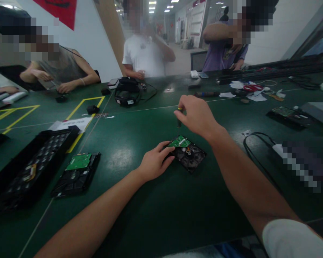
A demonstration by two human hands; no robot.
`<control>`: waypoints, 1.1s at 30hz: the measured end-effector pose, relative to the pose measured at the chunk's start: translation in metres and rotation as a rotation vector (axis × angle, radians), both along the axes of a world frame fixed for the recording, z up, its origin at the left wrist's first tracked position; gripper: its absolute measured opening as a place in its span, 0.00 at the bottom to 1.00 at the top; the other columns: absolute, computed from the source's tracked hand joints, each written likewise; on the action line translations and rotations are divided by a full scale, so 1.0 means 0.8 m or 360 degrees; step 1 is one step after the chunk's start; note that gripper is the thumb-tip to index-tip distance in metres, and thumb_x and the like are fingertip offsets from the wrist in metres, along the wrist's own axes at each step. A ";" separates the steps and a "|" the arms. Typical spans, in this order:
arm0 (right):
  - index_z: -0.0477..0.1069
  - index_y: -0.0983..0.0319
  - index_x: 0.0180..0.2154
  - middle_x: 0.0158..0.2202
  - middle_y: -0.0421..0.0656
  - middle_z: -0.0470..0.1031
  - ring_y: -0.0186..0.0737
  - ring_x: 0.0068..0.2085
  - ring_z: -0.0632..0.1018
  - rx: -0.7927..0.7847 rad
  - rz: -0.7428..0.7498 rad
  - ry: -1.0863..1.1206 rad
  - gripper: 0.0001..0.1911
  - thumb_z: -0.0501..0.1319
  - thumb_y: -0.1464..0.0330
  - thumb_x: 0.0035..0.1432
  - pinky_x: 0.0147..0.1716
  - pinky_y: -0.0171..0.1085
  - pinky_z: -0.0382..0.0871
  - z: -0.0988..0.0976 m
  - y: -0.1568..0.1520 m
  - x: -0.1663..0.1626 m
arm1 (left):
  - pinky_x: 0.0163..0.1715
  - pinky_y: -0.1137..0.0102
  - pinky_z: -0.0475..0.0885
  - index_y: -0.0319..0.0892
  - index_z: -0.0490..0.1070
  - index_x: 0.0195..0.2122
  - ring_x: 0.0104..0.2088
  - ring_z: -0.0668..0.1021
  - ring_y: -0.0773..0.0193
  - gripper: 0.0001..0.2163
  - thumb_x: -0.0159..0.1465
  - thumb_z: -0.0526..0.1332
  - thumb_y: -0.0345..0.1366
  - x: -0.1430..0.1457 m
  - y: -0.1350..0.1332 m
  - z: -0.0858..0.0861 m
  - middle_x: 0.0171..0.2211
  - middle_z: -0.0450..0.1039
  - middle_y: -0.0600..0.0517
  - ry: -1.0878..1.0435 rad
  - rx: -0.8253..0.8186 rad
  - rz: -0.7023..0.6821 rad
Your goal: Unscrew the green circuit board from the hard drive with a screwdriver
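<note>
A black hard drive (194, 156) lies on the green tabletop in front of me, its green circuit board (181, 142) facing up. My left hand (156, 160) grips the drive's left corner between thumb and fingers. Above the drive's far edge, my right hand (198, 116) is closed around a screwdriver (179, 121) with a dark handle and a yellow ring. The screwdriver points down; its tip is too faint to make out, so I cannot tell if it touches the board.
To the left lie a second hard drive (76, 174) and a long black tray (29, 168) of small parts. A black pouch (127, 91) stands at the back. On the right are a black cable (247, 152) and another drive-like device (289, 117). Several people sit around the table.
</note>
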State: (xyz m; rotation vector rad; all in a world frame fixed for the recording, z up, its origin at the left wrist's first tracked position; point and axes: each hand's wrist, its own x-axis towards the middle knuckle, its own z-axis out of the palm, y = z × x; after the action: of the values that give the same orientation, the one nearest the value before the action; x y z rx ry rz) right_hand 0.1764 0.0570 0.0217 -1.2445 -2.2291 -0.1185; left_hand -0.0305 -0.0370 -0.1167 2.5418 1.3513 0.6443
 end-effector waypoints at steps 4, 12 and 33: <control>0.72 0.61 0.43 0.41 0.48 0.77 0.48 0.41 0.75 -0.0012 0.0006 0.0004 0.08 0.65 0.65 0.64 0.41 0.42 0.61 0.000 -0.002 -0.001 | 0.54 0.52 0.80 0.50 0.67 0.64 0.59 0.78 0.49 0.19 0.75 0.54 0.46 0.000 0.000 -0.001 0.67 0.65 0.43 0.0007 -0.0002 0.0003; 0.72 0.62 0.43 0.42 0.49 0.77 0.49 0.42 0.75 0.0016 0.0054 -0.0016 0.06 0.61 0.68 0.65 0.42 0.43 0.63 -0.003 -0.001 -0.002 | 0.54 0.52 0.80 0.49 0.67 0.64 0.58 0.79 0.49 0.19 0.75 0.54 0.46 0.000 -0.001 0.002 0.67 0.65 0.42 0.0015 -0.0010 0.0003; 0.72 0.62 0.45 0.42 0.49 0.78 0.48 0.41 0.75 -0.0042 -0.0019 -0.0008 0.09 0.64 0.67 0.65 0.41 0.41 0.62 0.000 -0.002 -0.004 | 0.54 0.53 0.80 0.50 0.68 0.64 0.59 0.79 0.50 0.18 0.75 0.55 0.46 -0.001 0.000 -0.002 0.67 0.66 0.43 0.0000 0.0012 0.0002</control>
State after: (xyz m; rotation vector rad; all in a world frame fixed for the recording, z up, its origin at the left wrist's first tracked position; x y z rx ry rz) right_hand 0.1732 0.0553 0.0215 -1.2728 -2.2347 -0.0976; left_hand -0.0313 -0.0368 -0.1183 2.5469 1.3531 0.6507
